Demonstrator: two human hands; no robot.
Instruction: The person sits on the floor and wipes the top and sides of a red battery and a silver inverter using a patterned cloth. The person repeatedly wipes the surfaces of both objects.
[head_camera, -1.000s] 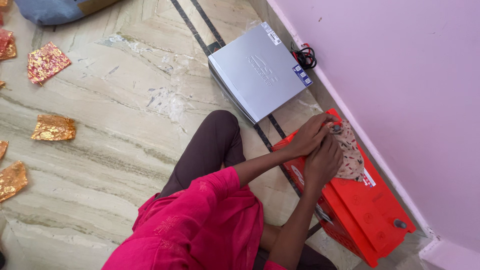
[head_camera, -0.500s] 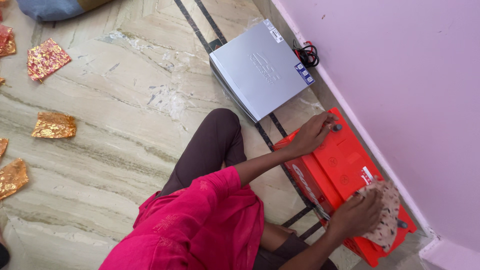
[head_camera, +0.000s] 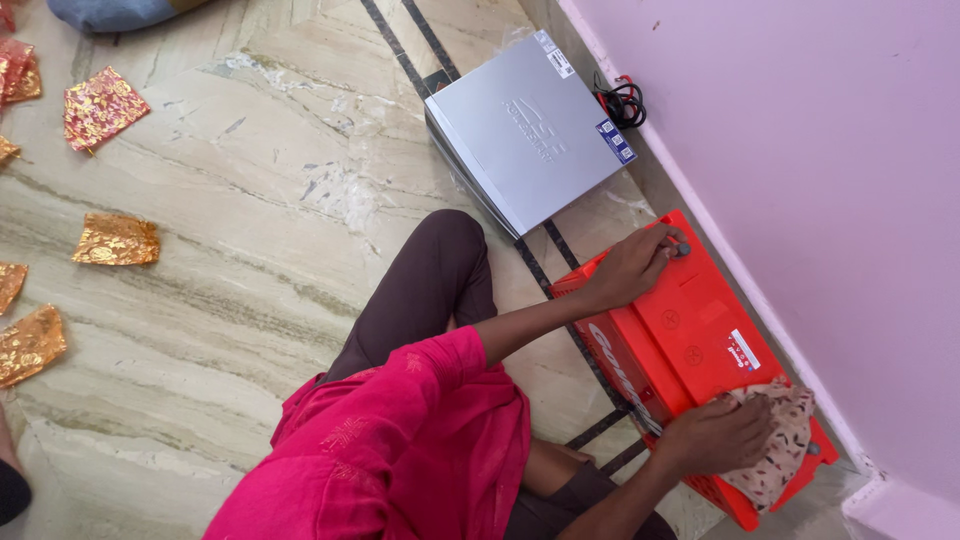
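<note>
I see wiping in hand, I think. The right hand (head_camera: 715, 435) is closed around a soft, crumpled spotted cloth (head_camera: 778, 460) and presses it on the 5 o'clock end of the red battery (head_camera: 700, 320) - a hard, smooth plastic box with a flat lid, lying along the lilac wall (head_camera: 800, 150). The left hand (head_camera: 630, 268) rests at the 11 o'clock end, fingers curled loosely by a small round grey terminal (head_camera: 682, 248). It holds nothing. A further stroke would call for flat, firm pressure - the lid looks slippery. A shiny silver metal box (head_camera: 525, 130) sits at 11 o'clock on the streaky marble floor (head_camera: 250, 250).
</note>
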